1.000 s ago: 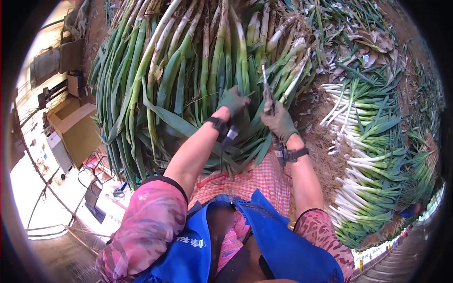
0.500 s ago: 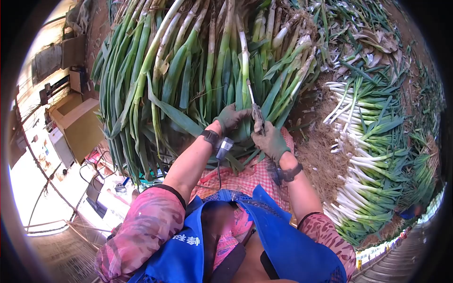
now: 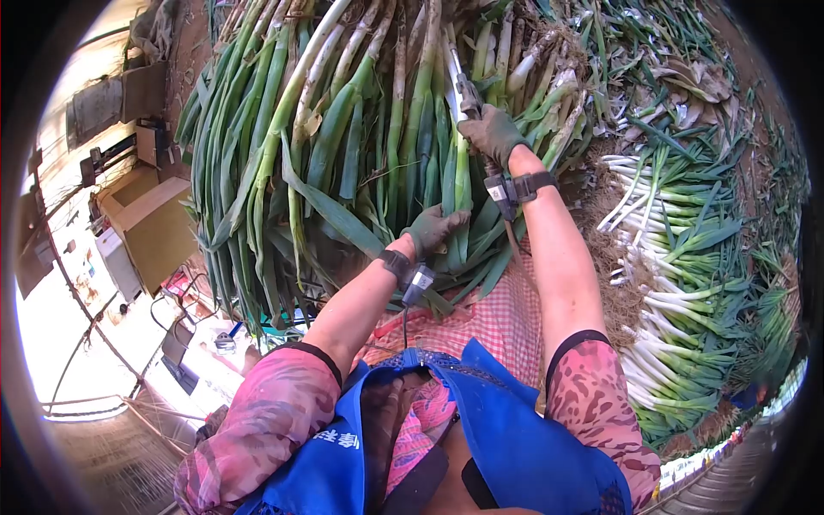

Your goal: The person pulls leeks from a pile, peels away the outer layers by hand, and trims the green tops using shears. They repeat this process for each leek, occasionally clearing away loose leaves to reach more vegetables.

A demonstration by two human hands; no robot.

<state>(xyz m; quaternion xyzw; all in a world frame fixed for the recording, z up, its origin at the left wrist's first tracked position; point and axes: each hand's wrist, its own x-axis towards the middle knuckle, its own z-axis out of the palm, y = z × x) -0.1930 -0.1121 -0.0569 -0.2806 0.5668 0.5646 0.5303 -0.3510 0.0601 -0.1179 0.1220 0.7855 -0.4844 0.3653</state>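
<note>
A large heap of green onions (image 3: 343, 146) with long green leaves lies in front of me. My right hand (image 3: 493, 133), in a dark green glove, is closed round a metal tool (image 3: 469, 96) with a thin tip, held against a pale stalk (image 3: 452, 64). Lower down, my left hand (image 3: 433, 230), also gloved, is closed at the green leaves of that same onion (image 3: 462, 184). Each wrist wears a dark band with a small box on it.
Rows of onions with white stems (image 3: 669, 300) lie to the right, beside a pile of brown roots (image 3: 605, 275). Loose leaf scraps (image 3: 678, 69) cover the ground at the upper right. A cardboard box (image 3: 154, 232) stands at the left.
My right hand has moved up along the stalk with the tool, away from my left hand. My left hand has shifted slightly down and to the right.
</note>
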